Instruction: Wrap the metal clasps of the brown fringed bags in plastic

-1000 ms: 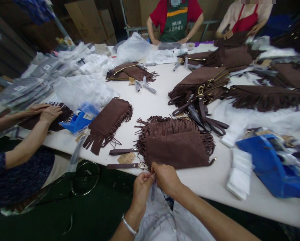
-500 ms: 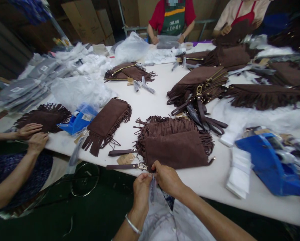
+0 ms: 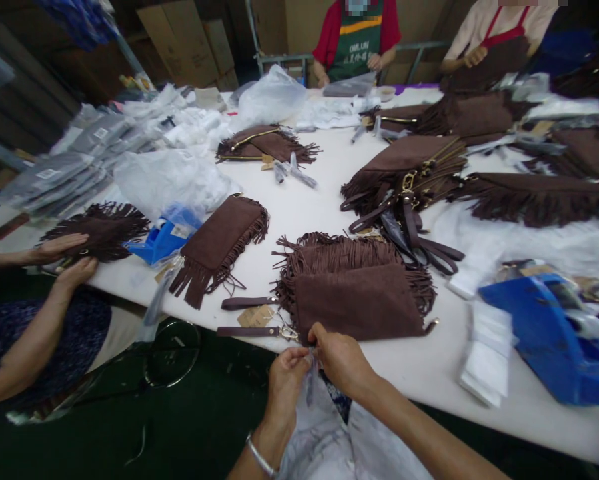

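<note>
A brown fringed suede bag (image 3: 359,300) lies at the table's front edge, its fringe spread toward the far side. At its near left corner my right hand (image 3: 342,357) is closed in a pinch. My left hand (image 3: 285,380), with a bangle on the wrist, pinches just beside it. Between the two hands a clear plastic sleeve (image 3: 309,390) hangs below the edge, its top in my fingers. Left of the hands lie a dark wrist strap (image 3: 249,331) with a gold clasp and a tan paper tag (image 3: 256,316). My fingertips partly hide what they grip.
Another fringed bag (image 3: 224,233) lies to the left, beside a blue bin (image 3: 154,245). A co-worker's hands (image 3: 74,263) rest at a bag farther left. On the right are folded white paper (image 3: 487,353), a larger blue bin (image 3: 539,333) and piled bags (image 3: 404,167).
The view has shifted slightly, so the table appears farther right. My hands stay pinched at the same bag corner. The co-worker on the left has moved their hands and turned the bag there.
</note>
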Motion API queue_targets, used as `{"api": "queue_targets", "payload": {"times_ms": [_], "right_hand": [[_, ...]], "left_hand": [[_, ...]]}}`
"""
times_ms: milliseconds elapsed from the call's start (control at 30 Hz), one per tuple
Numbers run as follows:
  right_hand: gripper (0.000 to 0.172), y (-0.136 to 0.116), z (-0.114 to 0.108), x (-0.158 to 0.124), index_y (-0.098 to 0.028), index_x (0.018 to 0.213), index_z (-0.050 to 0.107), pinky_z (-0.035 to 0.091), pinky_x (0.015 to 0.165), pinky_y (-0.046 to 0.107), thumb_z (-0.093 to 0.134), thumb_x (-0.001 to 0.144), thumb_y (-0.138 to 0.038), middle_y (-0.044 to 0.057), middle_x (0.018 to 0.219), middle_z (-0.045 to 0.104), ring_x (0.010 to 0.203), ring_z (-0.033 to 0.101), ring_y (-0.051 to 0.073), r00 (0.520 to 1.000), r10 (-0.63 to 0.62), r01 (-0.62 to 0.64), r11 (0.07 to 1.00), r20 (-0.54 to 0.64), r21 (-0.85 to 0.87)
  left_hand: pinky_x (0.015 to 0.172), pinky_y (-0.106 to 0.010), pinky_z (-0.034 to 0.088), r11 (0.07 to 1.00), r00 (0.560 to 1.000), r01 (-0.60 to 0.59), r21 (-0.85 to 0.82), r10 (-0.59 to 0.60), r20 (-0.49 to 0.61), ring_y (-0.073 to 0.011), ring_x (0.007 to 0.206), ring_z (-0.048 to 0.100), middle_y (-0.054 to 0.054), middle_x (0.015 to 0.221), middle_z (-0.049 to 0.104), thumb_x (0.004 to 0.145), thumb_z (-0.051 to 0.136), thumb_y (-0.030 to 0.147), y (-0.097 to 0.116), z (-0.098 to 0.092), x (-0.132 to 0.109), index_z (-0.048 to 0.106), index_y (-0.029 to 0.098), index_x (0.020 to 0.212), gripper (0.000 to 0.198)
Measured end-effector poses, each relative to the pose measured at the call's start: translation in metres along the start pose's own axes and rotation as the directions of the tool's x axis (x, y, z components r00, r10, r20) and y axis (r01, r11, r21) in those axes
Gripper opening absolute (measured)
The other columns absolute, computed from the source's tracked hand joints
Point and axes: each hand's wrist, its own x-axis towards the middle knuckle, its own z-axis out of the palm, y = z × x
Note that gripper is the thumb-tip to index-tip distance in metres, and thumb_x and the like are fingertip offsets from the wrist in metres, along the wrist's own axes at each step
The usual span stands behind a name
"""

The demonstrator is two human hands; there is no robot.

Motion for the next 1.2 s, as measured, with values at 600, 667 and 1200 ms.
{"api": "queue_targets", "payload": {"times_ms": [600,667,1200], "right_hand": [[0.028,0.0,0.003,-0.008,-0.021,0.108,0.048,0.033,0.063,0.025,0.043,0.083,-0.009,0.003,0.088,0.071,0.08,0.066,0.018,0.999,0.001,0.0,1.0,-0.044,0.011],[0.027,-0.003,0.005,-0.009,-0.02,0.108,0.047,0.033,0.062,0.025,0.042,0.084,-0.01,0.003,0.087,0.071,0.078,0.066,0.018,0.997,0.025,-0.025,1.0,-0.074,-0.001],[0.014,-0.014,0.029,-0.02,-0.019,0.094,0.054,0.033,0.054,0.026,0.042,0.091,-0.011,0.004,0.085,0.065,0.069,0.066,0.018,0.962,0.151,-0.184,0.974,-0.228,-0.132]], "left_hand": [[0.057,-0.021,0.04,0.988,0.981,-0.13,0.083,0.14,-0.136,-0.0117,0.061,0.051,-0.002,0.066,0.06,0.071,0.068,0.032,-0.021,0.006,0.008,0.063,0.014,0.07,0.019],[0.057,-0.021,0.04,0.987,0.98,-0.138,0.08,0.148,-0.134,-0.0115,0.062,0.051,-0.001,0.067,0.059,0.072,0.067,0.032,-0.023,0.005,0.009,0.063,0.014,0.07,0.019],[0.06,-0.022,0.043,0.984,0.969,-0.175,0.036,0.178,-0.173,-0.0127,0.064,0.055,-0.003,0.069,0.063,0.068,0.071,0.033,-0.038,0.005,0.012,0.065,0.014,0.072,0.02]]}}
